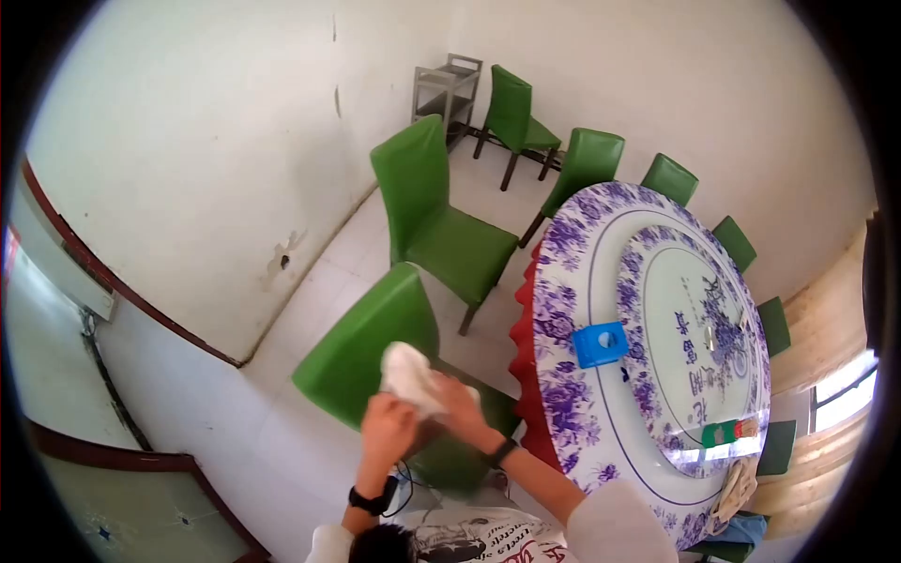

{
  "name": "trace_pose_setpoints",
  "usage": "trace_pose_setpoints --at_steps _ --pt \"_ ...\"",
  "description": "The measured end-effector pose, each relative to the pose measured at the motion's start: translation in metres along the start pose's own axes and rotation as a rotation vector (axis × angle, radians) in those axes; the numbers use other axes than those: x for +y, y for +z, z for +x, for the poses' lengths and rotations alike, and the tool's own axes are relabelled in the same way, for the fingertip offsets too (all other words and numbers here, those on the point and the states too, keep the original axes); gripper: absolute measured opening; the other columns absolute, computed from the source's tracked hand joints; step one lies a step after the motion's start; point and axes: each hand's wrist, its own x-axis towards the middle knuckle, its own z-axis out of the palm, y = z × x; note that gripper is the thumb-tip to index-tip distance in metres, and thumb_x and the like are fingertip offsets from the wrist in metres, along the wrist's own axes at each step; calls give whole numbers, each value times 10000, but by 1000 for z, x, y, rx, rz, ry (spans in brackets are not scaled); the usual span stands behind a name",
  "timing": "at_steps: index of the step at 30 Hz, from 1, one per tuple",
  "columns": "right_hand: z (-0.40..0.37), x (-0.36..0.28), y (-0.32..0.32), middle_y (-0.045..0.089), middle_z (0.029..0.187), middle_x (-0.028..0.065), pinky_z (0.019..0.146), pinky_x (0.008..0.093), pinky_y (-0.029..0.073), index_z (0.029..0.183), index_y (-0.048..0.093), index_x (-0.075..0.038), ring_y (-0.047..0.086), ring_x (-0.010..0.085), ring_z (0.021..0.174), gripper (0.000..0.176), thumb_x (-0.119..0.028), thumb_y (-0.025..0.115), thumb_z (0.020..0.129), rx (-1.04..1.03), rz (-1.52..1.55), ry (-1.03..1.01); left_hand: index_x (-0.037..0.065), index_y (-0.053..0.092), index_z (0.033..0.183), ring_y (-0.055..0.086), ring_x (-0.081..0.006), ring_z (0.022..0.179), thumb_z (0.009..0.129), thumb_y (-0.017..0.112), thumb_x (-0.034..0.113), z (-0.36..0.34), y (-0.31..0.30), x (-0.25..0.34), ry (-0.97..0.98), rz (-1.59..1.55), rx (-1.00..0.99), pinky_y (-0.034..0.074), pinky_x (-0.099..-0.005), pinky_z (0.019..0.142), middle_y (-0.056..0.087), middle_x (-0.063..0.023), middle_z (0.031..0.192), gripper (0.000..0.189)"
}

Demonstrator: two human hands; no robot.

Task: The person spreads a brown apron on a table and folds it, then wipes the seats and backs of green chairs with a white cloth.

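Both hands hold a white cloth (408,373) in front of a green chair (371,342). My left hand (389,427) has its fingers closed on the cloth's lower left edge. My right hand (460,408) grips the cloth from the right side, and part of its fingers is smeared by motion. The cloth is bunched up and overlaps the chair's backrest in view. Below the hands, the green seat is partly hidden by my forearms.
To the right stands a round table (563,305) with a purple floral top, a blue box (601,345) and a green item (719,433). Another green chair (460,249) stands ahead, near a grey shelf cart (449,98). Several green chairs surround the table.
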Motion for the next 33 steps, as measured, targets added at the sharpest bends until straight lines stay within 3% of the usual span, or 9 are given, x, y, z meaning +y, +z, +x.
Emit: trace_pose_setpoints --at_steps 2,3,8,11,17,21,25,31,33 --pt "23 -21 18 406 1403 130 1058 518 264 1295 529 -135 355 331 1317 623 50 569 702 96 18 -110 63 585 750 502 -310 843 724 654 70 -4 -17 -9 -103 33 42 429 -393 753 493 -112 871 74" --pt "138 -87 109 424 1384 124 1051 539 263 1297 527 -132 362 331 1311 615 45 573 709 256 179 -163 44 566 825 482 -328 850 756 622 66 42 -103 -100 -98 189 69 410 -406 774 479 -138 897 91" --pt "210 -113 182 475 1335 102 1052 540 257 1180 578 -64 394 285 1297 478 -17 614 705 182 74 -134 -4 498 1011 481 -419 1017 834 547 76 50 -114 -192 -220 197 157 391 -464 896 450 -257 1170 200" --pt "226 -76 172 518 1285 95 1051 559 253 1134 589 -51 412 267 1282 434 -23 623 702 295 299 -230 -12 502 1083 459 -425 1108 846 542 82 75 -93 -194 -255 -42 51 383 -462 939 434 -260 1252 258" --pt "258 49 90 572 1176 83 1050 566 266 1167 594 -107 488 269 1185 445 2 560 737 315 -320 -22 54 497 1226 454 -387 1181 849 583 171 131 -58 -195 -18 248 -194 385 -430 973 487 -225 1264 404" --pt "278 102 62 596 1097 131 993 514 338 1099 596 -62 525 336 1064 329 -61 594 769 365 -162 254 20 486 1237 591 -369 901 873 552 302 130 -51 -211 -231 348 -333 472 -435 787 614 -197 1001 465" --pt "278 83 65 561 1180 204 991 423 374 1160 572 -44 504 378 1102 377 -50 558 783 249 112 531 -7 499 1192 597 -371 793 902 506 307 127 -44 -224 -181 357 -329 476 -457 714 617 -203 905 427" --pt "245 29 116 402 1335 290 914 424 443 1288 484 -65 486 454 1097 532 8 512 762 551 -368 424 10 499 1199 594 -382 850 929 443 310 128 -38 -232 -185 396 -336 470 -466 767 612 -215 968 407" --pt "226 2 139 479 1242 300 875 438 462 1279 493 -53 527 450 1035 532 19 502 752 584 -46 476 31 495 1222 582 -383 922 937 412 311 127 -37 -234 -185 356 -324 461 -465 812 605 -211 1026 407"
